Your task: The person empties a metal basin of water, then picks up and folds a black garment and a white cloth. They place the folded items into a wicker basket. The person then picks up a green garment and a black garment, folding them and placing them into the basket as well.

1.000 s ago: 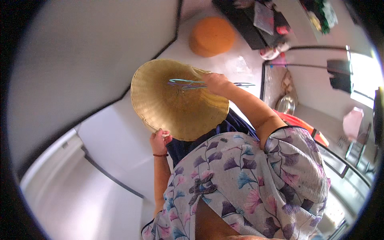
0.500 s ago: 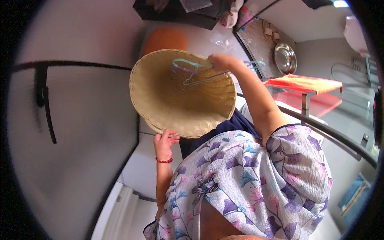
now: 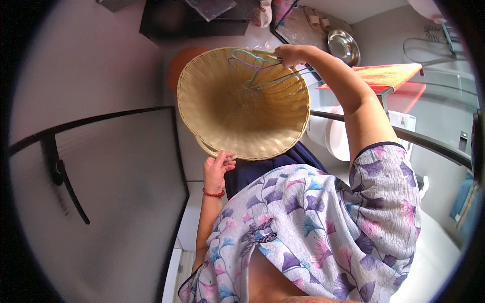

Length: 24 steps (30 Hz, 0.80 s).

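Note:
A large cream woven basket (image 3: 199, 108) hangs tilted before me, its wide mouth facing up toward me and nothing large visible inside. My left hand (image 3: 217, 169), with a red bead bracelet at the wrist, pinches the small loop handle on the near left of the rim. At the far right rim, my right hand (image 3: 293, 54) is closed round several thin clothes hangers (image 3: 259, 63), teal and purple, whose hooks reach over the basket's mouth. Whether these fingers also grip the rim is hidden.
On my left stands a frosted glass door (image 3: 111, 202) with a black handle. An orange round object (image 3: 183, 68) sits behind the basket, near a dark cabinet (image 3: 187, 30). To the right are a steel basin (image 3: 343, 46), a rack with an orange cloth (image 3: 389, 76), a black rail (image 3: 429, 146) and a toilet (image 3: 333, 139).
The basket and both hands sit farther right and slightly higher in view, as the whole view has shifted. My left fingers, looser at the rim before, now close on the loop handle.

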Each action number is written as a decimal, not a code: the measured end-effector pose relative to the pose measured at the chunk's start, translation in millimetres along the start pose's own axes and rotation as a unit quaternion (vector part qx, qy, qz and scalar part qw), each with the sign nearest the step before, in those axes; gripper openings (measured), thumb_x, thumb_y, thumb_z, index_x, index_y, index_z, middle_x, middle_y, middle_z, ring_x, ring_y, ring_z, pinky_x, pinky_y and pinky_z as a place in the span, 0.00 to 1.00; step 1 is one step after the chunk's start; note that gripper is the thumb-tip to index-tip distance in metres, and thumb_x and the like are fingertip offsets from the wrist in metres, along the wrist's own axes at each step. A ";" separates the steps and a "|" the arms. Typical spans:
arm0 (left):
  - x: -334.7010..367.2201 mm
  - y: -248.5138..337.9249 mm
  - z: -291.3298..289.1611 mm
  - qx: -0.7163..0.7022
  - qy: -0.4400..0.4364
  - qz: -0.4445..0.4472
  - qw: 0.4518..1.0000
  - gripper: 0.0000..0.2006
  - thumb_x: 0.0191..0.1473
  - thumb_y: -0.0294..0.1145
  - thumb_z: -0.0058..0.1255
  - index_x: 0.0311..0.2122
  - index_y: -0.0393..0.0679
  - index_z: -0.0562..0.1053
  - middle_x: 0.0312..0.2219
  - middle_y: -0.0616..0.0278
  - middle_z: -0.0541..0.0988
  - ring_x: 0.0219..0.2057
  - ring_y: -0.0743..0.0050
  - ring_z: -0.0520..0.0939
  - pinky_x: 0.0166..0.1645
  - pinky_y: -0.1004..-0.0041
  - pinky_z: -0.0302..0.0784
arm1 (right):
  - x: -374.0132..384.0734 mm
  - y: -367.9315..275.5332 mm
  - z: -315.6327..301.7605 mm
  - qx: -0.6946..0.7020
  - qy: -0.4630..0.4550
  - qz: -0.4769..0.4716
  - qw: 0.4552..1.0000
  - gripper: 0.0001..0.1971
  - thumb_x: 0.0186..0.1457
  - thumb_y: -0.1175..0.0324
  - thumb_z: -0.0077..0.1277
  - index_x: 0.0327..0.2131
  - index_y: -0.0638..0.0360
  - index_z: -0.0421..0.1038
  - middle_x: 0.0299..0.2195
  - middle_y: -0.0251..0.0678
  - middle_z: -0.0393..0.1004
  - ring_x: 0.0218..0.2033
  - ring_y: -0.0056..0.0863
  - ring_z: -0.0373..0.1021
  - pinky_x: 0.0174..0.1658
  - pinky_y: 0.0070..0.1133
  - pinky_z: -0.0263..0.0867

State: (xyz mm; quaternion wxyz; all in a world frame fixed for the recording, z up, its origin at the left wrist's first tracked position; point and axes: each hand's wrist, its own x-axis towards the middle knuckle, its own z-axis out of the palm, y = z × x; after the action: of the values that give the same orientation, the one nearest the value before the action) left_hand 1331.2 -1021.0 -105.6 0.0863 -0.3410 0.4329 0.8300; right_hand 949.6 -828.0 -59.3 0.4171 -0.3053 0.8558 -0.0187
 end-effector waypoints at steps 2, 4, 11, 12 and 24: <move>3.6 -2.2 1.7 0.011 -0.008 -0.008 1.000 0.12 0.57 0.34 0.42 0.33 0.34 0.72 0.31 0.54 0.77 0.24 0.75 0.78 0.28 0.80 0.75 | -10.1 1.5 6.7 0.019 0.000 0.014 1.000 0.14 0.39 0.77 0.46 0.35 0.67 0.66 0.23 0.44 0.70 0.25 0.36 0.70 0.24 0.32 0.65; 6.4 -2.8 5.8 0.022 -0.016 -0.021 0.999 0.12 0.56 0.34 0.43 0.34 0.34 0.72 0.30 0.55 0.77 0.23 0.76 0.77 0.27 0.81 0.75 | 10.1 32.9 39.1 -0.018 0.050 -0.028 0.998 0.14 0.37 0.75 0.48 0.33 0.66 0.69 0.26 0.48 0.72 0.28 0.41 0.71 0.29 0.32 0.65; 11.0 19.9 13.6 0.076 -0.037 -0.062 0.995 0.11 0.55 0.33 0.46 0.34 0.34 0.71 0.29 0.55 0.77 0.22 0.79 0.76 0.26 0.82 0.74 | -25.6 33.2 73.9 0.014 0.135 -0.006 0.991 0.11 0.36 0.73 0.47 0.29 0.65 0.66 0.26 0.52 0.70 0.33 0.50 0.68 0.34 0.34 0.63; 6.1 16.5 12.2 0.078 -0.030 -0.060 0.995 0.11 0.55 0.34 0.46 0.34 0.34 0.71 0.29 0.55 0.77 0.22 0.79 0.76 0.26 0.83 0.74 | -32.6 39.9 86.8 0.021 0.140 0.010 0.990 0.11 0.36 0.73 0.47 0.29 0.65 0.66 0.26 0.52 0.70 0.33 0.50 0.68 0.34 0.34 0.63; 35.4 80.5 21.1 0.171 -0.009 -0.037 0.984 0.10 0.56 0.34 0.44 0.31 0.37 0.70 0.27 0.60 0.77 0.21 0.84 0.73 0.26 0.83 0.71 | -92.3 34.2 146.8 0.228 0.336 0.240 0.882 0.11 0.41 0.71 0.49 0.31 0.63 0.66 0.32 0.53 0.70 0.39 0.49 0.67 0.40 0.35 0.62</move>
State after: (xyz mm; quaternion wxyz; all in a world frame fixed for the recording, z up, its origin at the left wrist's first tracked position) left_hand 1258.8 -1059.2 -66.9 0.1782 -0.3300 0.5547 0.7428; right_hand 1081.6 -717.8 -99.8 0.1547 0.0374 0.9637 -0.2142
